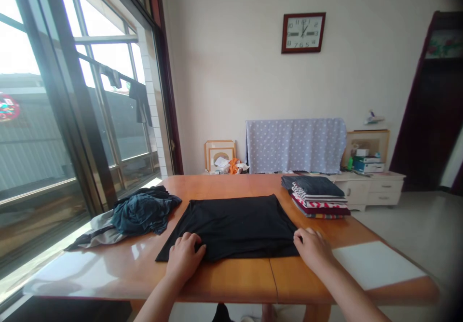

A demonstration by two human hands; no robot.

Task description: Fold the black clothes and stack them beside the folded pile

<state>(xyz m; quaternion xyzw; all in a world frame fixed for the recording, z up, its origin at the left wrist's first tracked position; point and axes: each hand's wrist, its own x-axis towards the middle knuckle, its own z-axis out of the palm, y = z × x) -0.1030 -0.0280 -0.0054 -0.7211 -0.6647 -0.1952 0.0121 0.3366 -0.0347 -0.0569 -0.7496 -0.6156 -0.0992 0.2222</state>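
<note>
Black, smooth fabric garment (238, 225), lying flat at the middle of the glossy orange-brown wooden desk (231, 283). Presumably light, soft and limp, it is best held by both side edges, lest it sag. The right hand (314, 247) has its grip pinched on the near right edge; the left hand (186, 254) curls over the near left part, its grip impossible to tell. Right: stacked, folded multicoloured clothes (318, 197). Left: crumpled dark-teal and grey clothes (142, 213).

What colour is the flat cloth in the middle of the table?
The flat cloth is black, as the head view shows best.
</note>
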